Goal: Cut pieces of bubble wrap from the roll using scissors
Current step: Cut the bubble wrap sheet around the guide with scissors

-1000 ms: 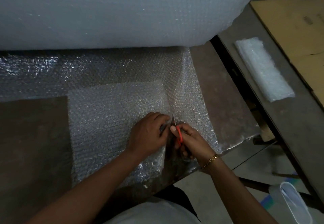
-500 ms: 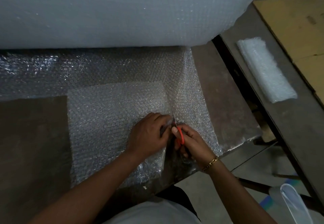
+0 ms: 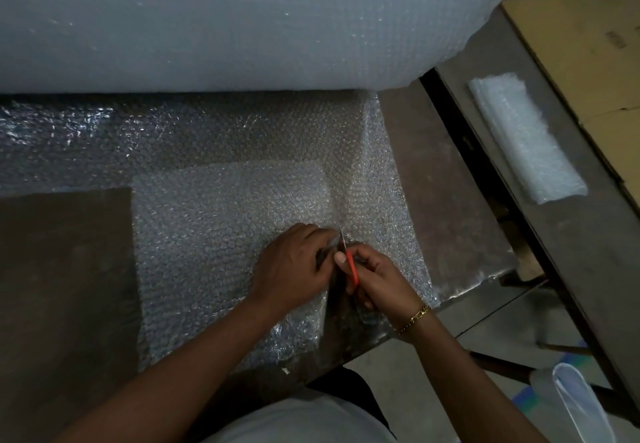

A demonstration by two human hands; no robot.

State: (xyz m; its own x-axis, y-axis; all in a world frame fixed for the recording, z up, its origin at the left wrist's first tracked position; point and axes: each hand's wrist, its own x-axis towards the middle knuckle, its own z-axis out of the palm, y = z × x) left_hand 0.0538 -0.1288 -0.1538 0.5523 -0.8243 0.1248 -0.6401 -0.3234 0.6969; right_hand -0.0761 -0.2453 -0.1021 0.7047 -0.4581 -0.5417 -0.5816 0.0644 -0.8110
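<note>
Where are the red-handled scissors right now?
Head view, low centre-right: the red-handled metal scissors are held by the right hand, blades pointing toward the large white bubble wrap roll, right beside the left hand holding the clear unrolled bubble wrap sheet.

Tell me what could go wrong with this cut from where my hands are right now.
The left hand grips the bubble wrap sheet right beside the blade of the scissors held by the right hand, so a finger could get nicked. A crease runs through the sheet ahead of the blade toward the roll, so the cut may wander off line.
</note>
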